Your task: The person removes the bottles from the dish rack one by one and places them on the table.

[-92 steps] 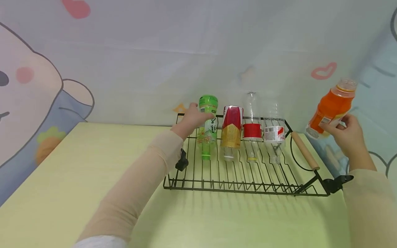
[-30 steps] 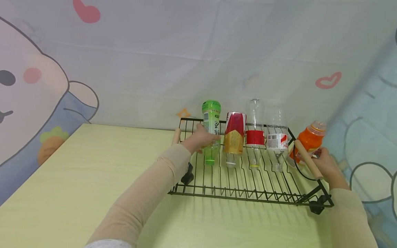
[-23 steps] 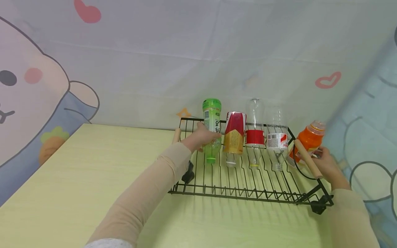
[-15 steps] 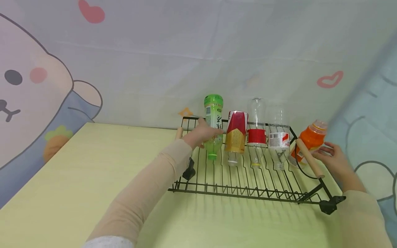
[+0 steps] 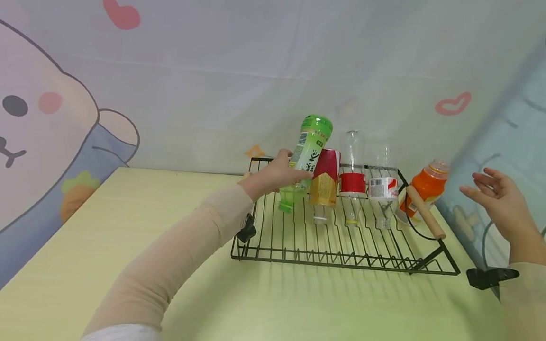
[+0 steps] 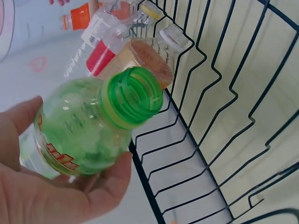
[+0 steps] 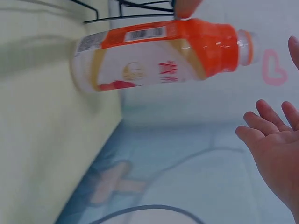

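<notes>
My left hand grips a clear green bottle by its label, thumb on one side. The bottle leans to the right with its green-ringed neck pointing down over the black wire rack. In the left wrist view its mouth is uncapped. Beside it, a bottle with a red and gold label rests neck down on the rack, partly overlapped by the green one. My right hand is held in the air with fingers spread, away from the orange bottle, which stands upright past the rack's right end.
Further along the rack lean a clear bottle with a red label and one with a white label, both neck down. A wooden handle slants across the rack's right side. A printed cloth hangs behind the pale table.
The right hand has lowered the orange bottle beside the rack, let go and drawn back right. The left hand has raised the green bottle and tilted it rightward.
</notes>
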`<state>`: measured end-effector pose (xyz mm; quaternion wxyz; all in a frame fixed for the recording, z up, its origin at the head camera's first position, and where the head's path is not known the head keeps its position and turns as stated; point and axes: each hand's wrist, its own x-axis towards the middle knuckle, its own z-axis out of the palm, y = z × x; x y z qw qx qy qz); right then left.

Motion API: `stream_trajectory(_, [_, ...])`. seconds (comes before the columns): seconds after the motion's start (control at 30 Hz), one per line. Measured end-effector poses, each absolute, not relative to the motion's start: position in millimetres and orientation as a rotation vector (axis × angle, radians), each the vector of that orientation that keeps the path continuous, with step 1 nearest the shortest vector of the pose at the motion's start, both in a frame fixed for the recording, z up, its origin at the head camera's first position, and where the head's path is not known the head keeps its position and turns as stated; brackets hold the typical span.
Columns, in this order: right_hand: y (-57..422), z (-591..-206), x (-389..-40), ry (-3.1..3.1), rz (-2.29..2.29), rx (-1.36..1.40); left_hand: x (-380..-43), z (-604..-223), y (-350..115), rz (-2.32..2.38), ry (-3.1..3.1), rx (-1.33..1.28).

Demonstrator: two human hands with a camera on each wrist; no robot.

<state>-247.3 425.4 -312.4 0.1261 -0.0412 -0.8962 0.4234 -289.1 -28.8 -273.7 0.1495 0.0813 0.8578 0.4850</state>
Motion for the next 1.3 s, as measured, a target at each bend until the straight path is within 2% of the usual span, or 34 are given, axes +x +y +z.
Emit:
stream_trajectory(0.53, [373,-258,-222,-2.57,1.033,0.278,-266,-258,-38,1.25,2.446,0.63])
stream_trajectory(0.97, [314,-228,-202,-2.496,1.116,0.742,-252,-247,-40,1.06,2.431,0.785])
stream_trajectory(1.3, [278,-223,-189,-2.654,1.022,0.792,-248,-253,-38,0.918,2.379,0.891])
